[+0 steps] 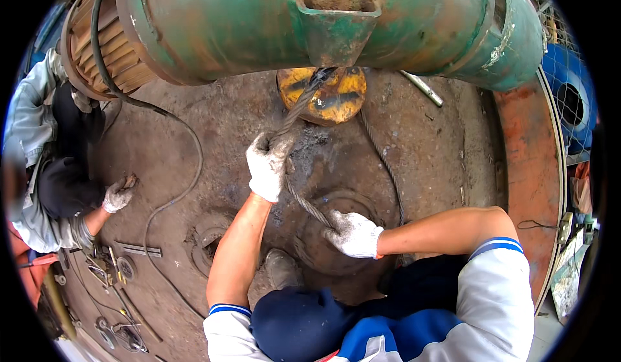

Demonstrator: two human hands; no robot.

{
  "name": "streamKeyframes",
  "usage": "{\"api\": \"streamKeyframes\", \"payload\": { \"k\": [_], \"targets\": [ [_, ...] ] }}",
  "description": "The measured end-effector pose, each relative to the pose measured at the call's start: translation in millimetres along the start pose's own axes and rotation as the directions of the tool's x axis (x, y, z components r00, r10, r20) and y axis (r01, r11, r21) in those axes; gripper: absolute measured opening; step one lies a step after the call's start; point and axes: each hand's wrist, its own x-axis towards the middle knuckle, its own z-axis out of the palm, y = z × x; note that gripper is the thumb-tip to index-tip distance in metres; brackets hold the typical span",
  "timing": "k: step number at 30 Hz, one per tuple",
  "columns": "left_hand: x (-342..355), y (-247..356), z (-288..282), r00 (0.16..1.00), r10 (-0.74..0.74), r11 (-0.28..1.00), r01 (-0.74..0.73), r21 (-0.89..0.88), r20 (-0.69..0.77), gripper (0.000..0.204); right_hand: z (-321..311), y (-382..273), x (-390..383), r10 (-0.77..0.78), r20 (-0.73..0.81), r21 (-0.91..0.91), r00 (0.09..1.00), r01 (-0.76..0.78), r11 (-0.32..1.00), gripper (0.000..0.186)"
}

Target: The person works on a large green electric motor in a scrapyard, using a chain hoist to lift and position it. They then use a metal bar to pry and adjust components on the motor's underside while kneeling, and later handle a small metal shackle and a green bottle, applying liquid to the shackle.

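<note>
A thick steel wire rope (301, 108) comes down from a round, yellow-and-black metal block (330, 100) under a large green cylindrical housing (220, 26). My left hand (268, 166), in a soiled white glove, is wrapped round the rope below the block. The rope runs on from there, down and to the right, into my right hand (354, 234). That hand, gloved too, is closed on the lower stretch of rope. Another strand of wire rope (383, 154) hangs from the block's right side and passes behind my right forearm.
At the left, another person (48, 149) crouches, a gloved hand near the floor. A black cable (196, 158) curves across the ground. Hand tools (123, 268) lie at the lower left. A metal bar (422, 88) lies right of the block. An orange panel (532, 161) borders the right.
</note>
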Motion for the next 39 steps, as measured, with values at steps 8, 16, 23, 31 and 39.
{"api": "streamKeyframes", "payload": {
  "k": [8, 16, 23, 31, 39],
  "targets": [
    [62.8, 41.3, 90.6, 0.974, 0.191, 0.977, -0.177, -0.12, 0.124, 0.026, -85.9, -14.3, -19.6, 0.065, -0.37, 0.054, 0.927, -0.049, 0.997, 0.038],
    [-54.5, 48.6, 110.0, 0.972, -0.22, 0.947, 0.234, -0.22, 0.086, 0.042, -94.2, -19.9, -46.9, -0.011, -0.338, 0.02, 0.941, 0.019, 1.0, 0.038],
    [-40.4, 49.7, 106.3, 0.858, -0.274, 0.844, 0.43, -0.319, 0.434, 0.035, -112.9, -7.1, -40.6, -0.047, -0.425, 0.16, 0.904, 0.126, 0.979, 0.044],
    [2.7, 34.6, 124.2, 0.894, -0.246, 0.969, 0.212, 0.13, 0.375, 0.026, -96.4, 4.9, 20.6, -0.085, -0.628, 0.084, 0.774, 0.176, 0.981, 0.044],
    [6.7, 24.3, 111.3, 0.935, -0.17, 0.98, 0.193, -0.042, 0.312, 0.019, -78.4, 4.2, 58.1, -0.092, -0.656, 0.082, 0.749, 0.192, 0.978, 0.033]
  ]
}}
